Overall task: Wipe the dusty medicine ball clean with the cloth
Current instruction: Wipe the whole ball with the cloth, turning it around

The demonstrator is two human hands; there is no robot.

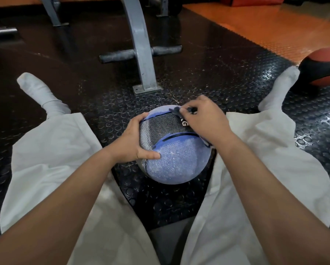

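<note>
Right hand (204,119) mostly hides cloth (176,111) atop ball (177,161).

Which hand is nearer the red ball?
Right. The right hand pinches the cloth atop the blue ball, toward the red ball; the left hand grips its opposite side.

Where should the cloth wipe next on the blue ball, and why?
Probably slide the cloth toward the near blue panel of the ball: it looks whitish with dust, while the right hand holds the cloth at the far top.
</note>
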